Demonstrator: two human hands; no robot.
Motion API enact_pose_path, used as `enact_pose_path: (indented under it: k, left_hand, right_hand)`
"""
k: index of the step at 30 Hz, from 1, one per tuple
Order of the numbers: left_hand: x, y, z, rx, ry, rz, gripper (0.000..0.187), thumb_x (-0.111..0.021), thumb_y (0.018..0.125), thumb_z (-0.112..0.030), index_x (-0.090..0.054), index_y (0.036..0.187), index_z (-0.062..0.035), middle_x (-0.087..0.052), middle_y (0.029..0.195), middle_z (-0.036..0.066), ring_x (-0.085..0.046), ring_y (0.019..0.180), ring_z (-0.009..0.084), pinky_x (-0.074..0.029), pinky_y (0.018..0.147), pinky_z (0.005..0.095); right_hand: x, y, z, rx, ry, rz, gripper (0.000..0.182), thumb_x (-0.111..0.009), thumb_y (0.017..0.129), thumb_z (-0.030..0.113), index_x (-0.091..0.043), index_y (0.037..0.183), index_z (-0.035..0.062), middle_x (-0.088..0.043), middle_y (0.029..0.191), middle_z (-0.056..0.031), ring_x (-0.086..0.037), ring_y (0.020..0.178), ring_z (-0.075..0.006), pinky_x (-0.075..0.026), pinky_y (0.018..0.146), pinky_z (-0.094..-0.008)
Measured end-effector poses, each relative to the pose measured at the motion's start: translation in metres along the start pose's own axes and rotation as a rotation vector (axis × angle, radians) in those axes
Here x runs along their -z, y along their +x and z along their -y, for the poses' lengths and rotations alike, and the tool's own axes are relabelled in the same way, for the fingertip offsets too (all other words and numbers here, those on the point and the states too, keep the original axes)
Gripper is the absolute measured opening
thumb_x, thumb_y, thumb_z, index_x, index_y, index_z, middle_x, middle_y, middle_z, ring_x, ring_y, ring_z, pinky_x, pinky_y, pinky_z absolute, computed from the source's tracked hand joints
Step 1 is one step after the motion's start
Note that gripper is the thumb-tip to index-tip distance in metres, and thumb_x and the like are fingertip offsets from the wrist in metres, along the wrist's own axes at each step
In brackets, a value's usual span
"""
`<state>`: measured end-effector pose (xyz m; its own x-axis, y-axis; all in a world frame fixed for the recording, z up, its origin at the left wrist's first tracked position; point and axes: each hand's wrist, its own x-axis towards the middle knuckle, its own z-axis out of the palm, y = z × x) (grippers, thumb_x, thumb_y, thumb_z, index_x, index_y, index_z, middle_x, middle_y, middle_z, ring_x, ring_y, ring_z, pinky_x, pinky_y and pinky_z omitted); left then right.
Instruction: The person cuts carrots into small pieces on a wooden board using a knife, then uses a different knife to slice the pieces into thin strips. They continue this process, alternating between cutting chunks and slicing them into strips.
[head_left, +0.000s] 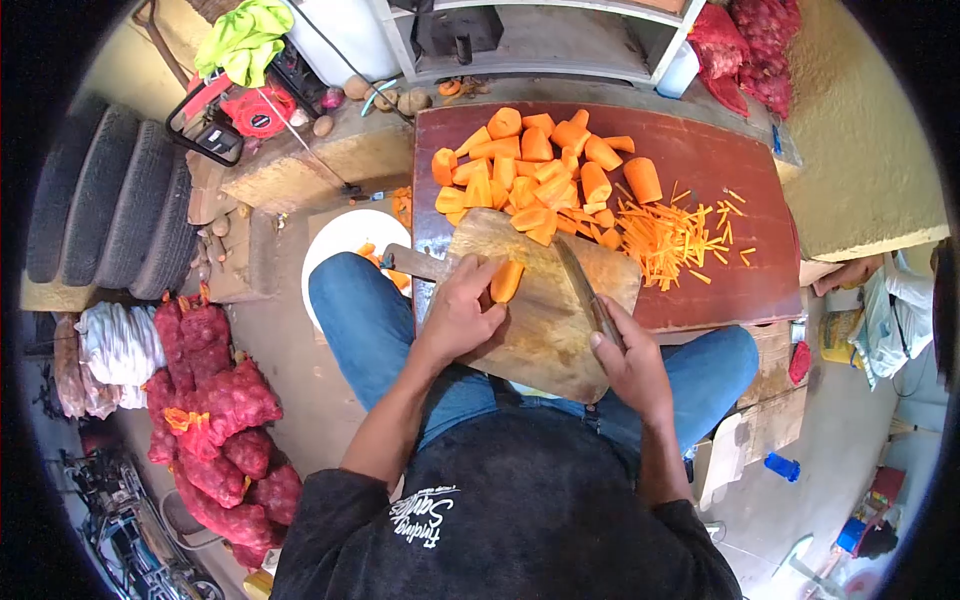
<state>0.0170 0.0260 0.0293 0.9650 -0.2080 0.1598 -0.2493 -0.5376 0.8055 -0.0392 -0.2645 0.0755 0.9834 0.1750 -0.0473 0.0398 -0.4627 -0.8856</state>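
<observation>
My left hand (463,312) has its fingers and thumb closed at the edge of a cut carrot piece (507,281), which rests on the wooden cutting board (540,340). In my right hand (634,368) is a knife (577,278), gripped by its handle, its blade slanting across the board's right half, apart from that piece. The board lies tilted over my lap and the near edge of a red-brown table (720,150). Beyond it is a heap of carrot chunks (535,145), with thin carrot sticks (665,245) piled to its right.
A white basin (325,240) with carrot bits stands by my left knee. Red mesh sacks (225,400) lie on the floor at left, below several tires (125,200). A red machine (255,112) sits at upper left, and a shelf (540,45) stands behind the table.
</observation>
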Motion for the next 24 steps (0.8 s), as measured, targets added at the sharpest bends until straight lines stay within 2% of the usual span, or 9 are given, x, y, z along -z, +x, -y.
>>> enact_pose_path:
  k: [1, 4, 5, 8, 11, 14, 17, 20, 24]
  left_hand:
    - [0.002, 0.0, 0.003, 0.023, -0.01, 0.04, 0.054, -0.083, 0.084, -0.006, -0.069, 0.136, 0.0034, -0.058, 0.102, 0.016, -0.065, 0.087, 0.0321, -0.055, 0.078, 0.0415]
    - [0.0, 0.0, 0.005, 0.001, 0.004, 0.063, 0.055, -0.088, 0.085, -0.015, -0.07, 0.134, 0.0039, -0.057, 0.101, 0.017, -0.065, 0.089, 0.033, -0.055, 0.079, 0.0429]
    - [-0.002, 0.0, 0.006, -0.024, 0.017, 0.056, 0.056, -0.09, 0.085, -0.018, -0.07, 0.132, 0.0038, -0.057, 0.1, 0.017, -0.065, 0.09, 0.0337, -0.055, 0.08, 0.0435]
    - [-0.012, -0.002, 0.007, -0.134, 0.273, 0.065, 0.055, -0.093, 0.084, -0.025, -0.071, 0.127, 0.0022, -0.059, 0.104, 0.018, -0.065, 0.096, 0.0386, -0.055, 0.085, 0.0481]
    - [-0.021, -0.003, -0.009, -0.115, 0.274, 0.012, 0.048, -0.092, 0.085, -0.025, -0.072, 0.121, 0.0004, -0.062, 0.108, 0.02, -0.064, 0.099, 0.0425, -0.054, 0.087, 0.0523]
    - [-0.024, 0.002, -0.003, -0.252, 0.254, -0.103, 0.045, -0.091, 0.086, -0.025, -0.072, 0.118, 0.0009, -0.062, 0.111, 0.022, -0.065, 0.098, 0.0423, -0.054, 0.085, 0.0526]
    - [-0.022, 0.002, 0.003, -0.251, 0.183, -0.047, 0.043, -0.09, 0.087, -0.024, -0.071, 0.116, 0.0009, -0.062, 0.111, 0.022, -0.064, 0.098, 0.0422, -0.054, 0.084, 0.0521]
    - [-0.023, -0.001, -0.002, -0.248, 0.253, -0.01, 0.04, -0.089, 0.088, -0.021, -0.071, 0.116, 0.0011, -0.062, 0.11, 0.022, -0.064, 0.098, 0.0421, -0.054, 0.083, 0.0515]
    - [-0.027, -0.002, -0.006, -0.269, 0.256, -0.031, 0.036, -0.085, 0.09, -0.018, -0.071, 0.117, 0.0009, -0.06, 0.107, 0.021, -0.063, 0.096, 0.0407, -0.053, 0.082, 0.0506]
  right_hand:
    - [-0.001, -0.003, 0.001, 0.015, -0.03, 0.001, 0.053, -0.07, 0.104, 0.007, -0.056, 0.154, -0.0067, -0.071, 0.142, -0.0292, -0.069, 0.139, -0.0363, -0.052, 0.114, -0.0397]
    - [-0.001, -0.014, 0.012, -0.05, 0.037, 0.086, 0.052, -0.066, 0.106, 0.005, -0.055, 0.156, -0.0079, -0.07, 0.148, -0.0239, -0.065, 0.139, -0.026, -0.048, 0.117, -0.0365]
    - [0.0, -0.017, 0.012, -0.052, 0.017, 0.102, 0.053, -0.07, 0.105, 0.006, -0.056, 0.155, -0.0036, -0.071, 0.141, -0.0304, -0.069, 0.137, -0.0362, -0.052, 0.113, -0.041]
    - [-0.005, -0.014, 0.028, -0.235, 0.085, 0.154, 0.053, -0.069, 0.106, 0.007, -0.056, 0.156, -0.0021, -0.071, 0.139, -0.0311, -0.071, 0.134, -0.0368, -0.054, 0.111, -0.0414]
    - [-0.001, 0.001, 0.047, -0.313, 0.113, 0.218, 0.053, -0.069, 0.107, 0.009, -0.055, 0.157, -0.0011, -0.071, 0.137, -0.0313, -0.073, 0.13, -0.0407, -0.056, 0.107, -0.0419]
    - [-0.005, 0.001, 0.034, -0.196, -0.005, 0.173, 0.052, -0.069, 0.106, 0.009, -0.056, 0.155, -0.0017, -0.071, 0.136, -0.0317, -0.072, 0.129, -0.0449, -0.056, 0.106, -0.0437]
    - [-0.007, 0.003, 0.031, -0.074, -0.061, 0.149, 0.051, -0.069, 0.106, 0.009, -0.056, 0.154, -0.0034, -0.07, 0.137, -0.0327, -0.07, 0.129, -0.0482, -0.057, 0.105, -0.0459]
    - [-0.012, -0.002, 0.033, 0.065, -0.15, 0.142, 0.052, -0.069, 0.106, 0.009, -0.054, 0.153, -0.0051, -0.07, 0.135, -0.0329, -0.07, 0.126, -0.0493, -0.059, 0.1, -0.0488]
    - [-0.011, -0.013, 0.04, 0.052, -0.249, 0.194, 0.054, -0.069, 0.106, 0.01, -0.052, 0.155, -0.0047, -0.072, 0.127, -0.0307, -0.072, 0.116, -0.0499, -0.061, 0.092, -0.0512]
